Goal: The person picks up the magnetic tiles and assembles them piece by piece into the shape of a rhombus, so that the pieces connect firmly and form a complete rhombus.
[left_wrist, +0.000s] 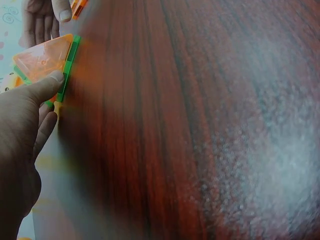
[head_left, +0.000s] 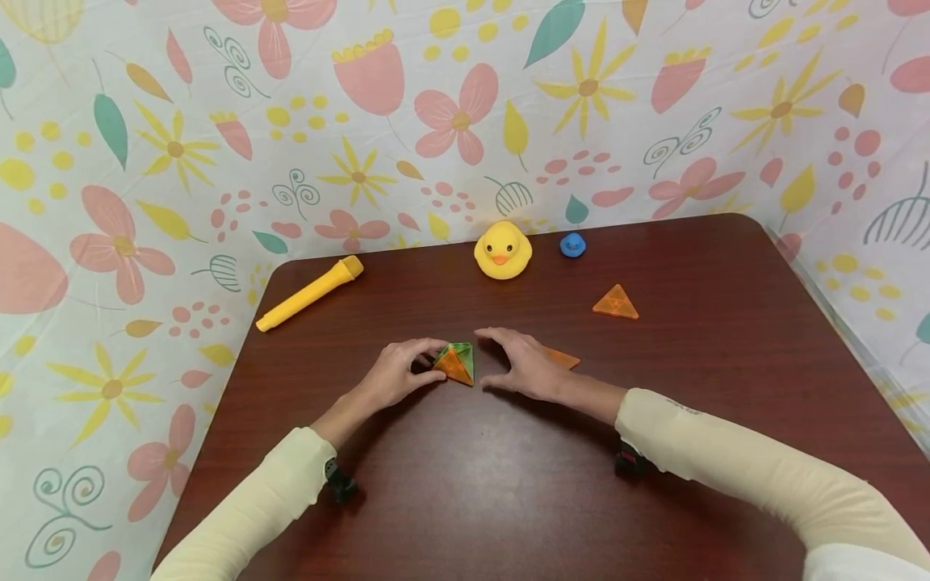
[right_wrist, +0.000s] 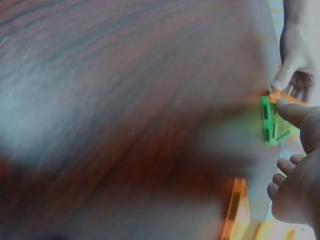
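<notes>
Left hand [head_left: 398,369]: thumb and fingers pinching the left side of the tile assembly. Right hand [head_left: 530,367]: released, fingers parted, just right of the assembly.

Tile assembly [head_left: 459,363]: translucent plastic, glossy, green and orange triangular faces, angular and raised, dark inserts in the green edges; lies between the hands.

Sleeves [head_left: 697,436]: cream fabric, wrinkled; dark marking on the right one, illegible.

Triangular tile [head_left: 563,357]: orange, translucent, flat; right of the assembly, partly hidden by the right hand.

Second triangular tile [head_left: 617,303]: orange, ridged pattern; farther right of and beyond the assembly.

Duck [head_left: 503,252]: yellow, rounded, smooth, orange bill; beyond the assembly.

Small duck [head_left: 572,245]: blue; beyond and right of the assembly.

Toy microphone [head_left: 311,293]: yellow, cylindrical; beyond and left of the assembly.

Counter [head_left: 465,484]: dark reddish-brown, wood-grained, glossy; beneath the assembly.
</notes>
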`<state>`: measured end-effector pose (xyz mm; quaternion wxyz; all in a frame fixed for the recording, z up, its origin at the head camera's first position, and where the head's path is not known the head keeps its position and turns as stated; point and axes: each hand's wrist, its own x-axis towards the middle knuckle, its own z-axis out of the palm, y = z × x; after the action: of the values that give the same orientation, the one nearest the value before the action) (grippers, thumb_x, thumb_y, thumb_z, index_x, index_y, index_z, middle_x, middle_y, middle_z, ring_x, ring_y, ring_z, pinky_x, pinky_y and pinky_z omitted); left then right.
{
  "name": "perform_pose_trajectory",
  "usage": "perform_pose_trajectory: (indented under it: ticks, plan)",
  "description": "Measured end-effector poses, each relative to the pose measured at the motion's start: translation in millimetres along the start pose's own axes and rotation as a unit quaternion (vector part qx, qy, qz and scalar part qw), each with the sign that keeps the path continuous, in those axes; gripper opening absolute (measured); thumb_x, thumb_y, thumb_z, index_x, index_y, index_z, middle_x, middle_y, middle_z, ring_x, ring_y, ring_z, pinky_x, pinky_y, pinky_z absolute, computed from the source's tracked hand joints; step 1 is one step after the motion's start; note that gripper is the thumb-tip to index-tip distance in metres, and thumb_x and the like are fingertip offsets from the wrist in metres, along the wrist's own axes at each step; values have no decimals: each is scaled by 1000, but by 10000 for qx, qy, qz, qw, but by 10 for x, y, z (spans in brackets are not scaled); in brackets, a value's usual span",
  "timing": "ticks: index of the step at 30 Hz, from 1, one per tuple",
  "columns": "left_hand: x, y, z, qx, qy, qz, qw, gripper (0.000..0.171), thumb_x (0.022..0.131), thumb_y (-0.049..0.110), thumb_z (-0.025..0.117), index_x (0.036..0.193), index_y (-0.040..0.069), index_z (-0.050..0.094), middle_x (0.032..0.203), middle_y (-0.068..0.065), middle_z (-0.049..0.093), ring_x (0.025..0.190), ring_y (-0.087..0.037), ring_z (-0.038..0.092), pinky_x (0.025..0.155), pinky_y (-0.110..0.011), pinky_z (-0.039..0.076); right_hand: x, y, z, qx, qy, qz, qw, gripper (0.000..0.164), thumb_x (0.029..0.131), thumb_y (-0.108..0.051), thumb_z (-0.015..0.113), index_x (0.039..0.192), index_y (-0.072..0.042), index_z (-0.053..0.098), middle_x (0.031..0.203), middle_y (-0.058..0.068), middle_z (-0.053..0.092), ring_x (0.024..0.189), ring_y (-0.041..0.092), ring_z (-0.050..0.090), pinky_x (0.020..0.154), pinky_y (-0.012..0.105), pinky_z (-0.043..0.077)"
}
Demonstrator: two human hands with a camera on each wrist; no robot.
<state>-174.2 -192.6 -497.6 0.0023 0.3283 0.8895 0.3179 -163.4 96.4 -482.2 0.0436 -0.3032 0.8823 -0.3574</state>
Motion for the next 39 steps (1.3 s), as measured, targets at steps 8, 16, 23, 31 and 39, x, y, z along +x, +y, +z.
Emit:
perform_pose_trajectory:
  ticks: [8,16,23,31,39]
  plan:
    - [9,-15,-52,-49,16,52,10000,51,90,22,89,136,15,70,123,-1,74,103,-16,72,87,-33,60,-137,137,-250,163,-191,70,9997,89,85,-22,94,157,2,46,158,21,50,144,39,50,114,57,43]
    - [63,50,-192,-273,72,44,9996,52,94,31,85,141,16,67,136,5,69,117,-18,65,101,-42,54,-256,342,-589,226,-68,495,9985,92,88,-23,91,161,-1,40,163,22,43,149,42,42,117,60,39]
    - [271,211,-287,-594,252,266,9976,45,103,28,74,144,14,65,142,6,66,133,-15,59,111,-47,48,-327,563,-832,83,123,1054,9943,91,94,-29,86,164,-3,35,166,22,38,152,44,36,118,62,35]
    - [581,587,-249,-981,853,456,9905,46,101,25,77,144,12,65,139,1,69,128,-18,61,109,-51,49,-440,790,-1070,-1,514,1474,9877,92,96,-31,83,166,-2,30,166,25,36,147,50,40,114,66,38]
    - [756,1019,33,-1169,1132,435,9857,57,98,26,82,148,12,61,141,-2,67,126,-20,62,105,-47,53,-478,1033,-1234,-143,788,1947,9776,93,98,-36,81,166,-1,28,165,29,35,146,53,38,114,70,35]
